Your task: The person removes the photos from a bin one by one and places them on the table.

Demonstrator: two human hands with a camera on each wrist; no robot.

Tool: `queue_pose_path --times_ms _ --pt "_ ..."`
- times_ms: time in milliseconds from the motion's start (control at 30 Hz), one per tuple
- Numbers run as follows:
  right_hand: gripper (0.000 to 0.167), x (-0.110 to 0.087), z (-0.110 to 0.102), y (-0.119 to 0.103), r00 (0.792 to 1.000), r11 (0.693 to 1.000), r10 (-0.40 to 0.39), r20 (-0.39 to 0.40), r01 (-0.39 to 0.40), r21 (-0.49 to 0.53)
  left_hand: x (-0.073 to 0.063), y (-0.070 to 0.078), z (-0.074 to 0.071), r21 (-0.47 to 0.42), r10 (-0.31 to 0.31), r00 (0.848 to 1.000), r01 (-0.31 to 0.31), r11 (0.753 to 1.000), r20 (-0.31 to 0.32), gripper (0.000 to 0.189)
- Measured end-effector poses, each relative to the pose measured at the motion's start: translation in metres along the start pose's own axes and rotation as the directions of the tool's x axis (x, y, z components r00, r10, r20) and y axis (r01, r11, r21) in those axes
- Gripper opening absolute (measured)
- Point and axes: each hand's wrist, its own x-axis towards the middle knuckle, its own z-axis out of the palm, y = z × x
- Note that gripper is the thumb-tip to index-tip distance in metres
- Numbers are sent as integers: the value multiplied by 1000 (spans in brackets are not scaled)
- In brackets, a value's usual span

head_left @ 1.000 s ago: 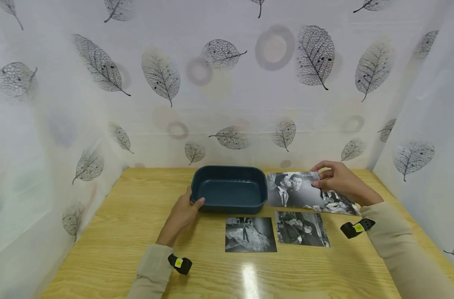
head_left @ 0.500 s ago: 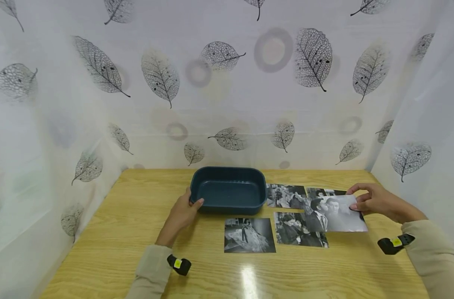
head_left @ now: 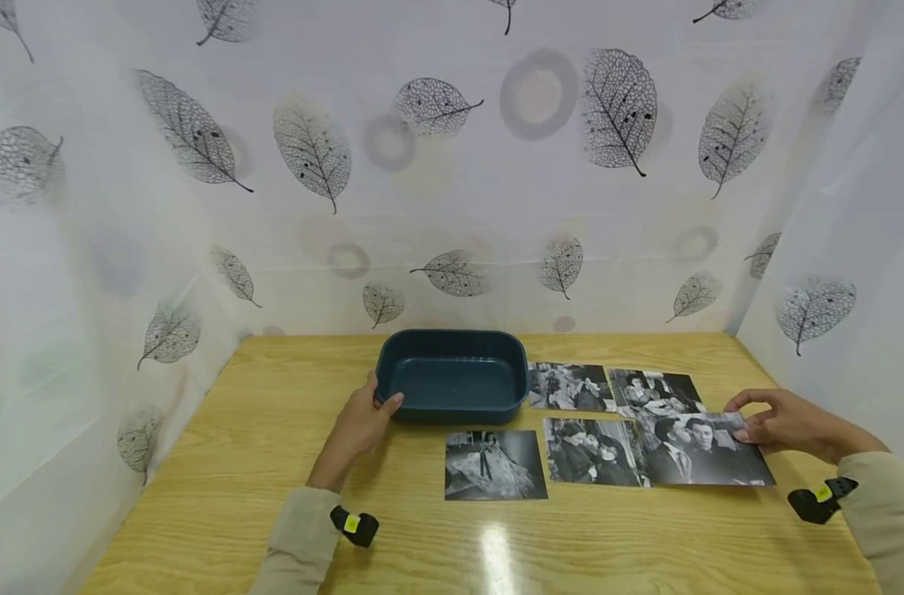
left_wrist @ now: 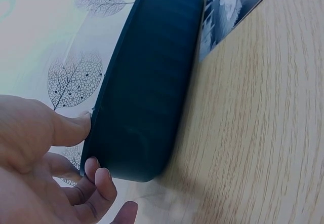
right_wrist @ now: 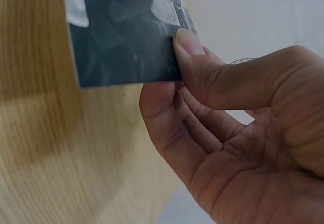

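Observation:
My left hand [head_left: 361, 426] grips the left end of a dark blue rectangular dish [head_left: 452, 411], thumb on the rim and fingers curled against its end wall, as the left wrist view shows. Nothing lies inside the dish. At the right, my right hand [head_left: 801, 426] pinches the right side of a black-and-white photo [head_left: 697, 463] of two people between thumb and fingers. In the right wrist view, the thumb [right_wrist: 190, 49] presses on the photo's face, near a corner. This photo overlaps the right edge of another photo [head_left: 589, 454] beside it.
A photo of a wide gown [head_left: 495, 467] lies in front of the dish. Two more photos lie behind: one [head_left: 571, 387] against the dish's right side, another [head_left: 654, 390] to its right. Leaf-printed curtains [head_left: 452, 207] enclose the wooden table [head_left: 273, 463] at the back and sides.
My right hand has carried the photo of two people from the back row right and toward the front, uncovering the two back photos. The left hand and dish have stayed in place.

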Motion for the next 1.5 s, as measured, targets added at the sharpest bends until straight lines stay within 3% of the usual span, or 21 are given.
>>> queue_pose_path --times_ms 200,367,600,933,1167,1500 --pt "31 3 2 14 999 1000 10 -37 -9 19 -1 -1 0 9 -3 1000 3 1000 4 75" --pt "38 9 10 22 993 999 -8 -115 2 -50 0 -2 0 12 5 1000 -5 1000 -3 74" --pt "34 11 21 21 984 993 -9 -176 -12 -115 -1 -1 0 6 19 1000 -19 1000 -18 65" --pt "33 16 26 17 975 971 -22 -219 -31 -236 -3 -1 1 3 23 999 -23 1000 -29 63" --pt "34 18 25 19 967 935 -36 -254 -56 -349 -2 0 2 -4 19 999 -20 1000 -30 60" --pt "37 14 30 15 958 905 -21 -288 -104 -412 -2 2 4 -1 16 1000 -16 1000 -20 63"
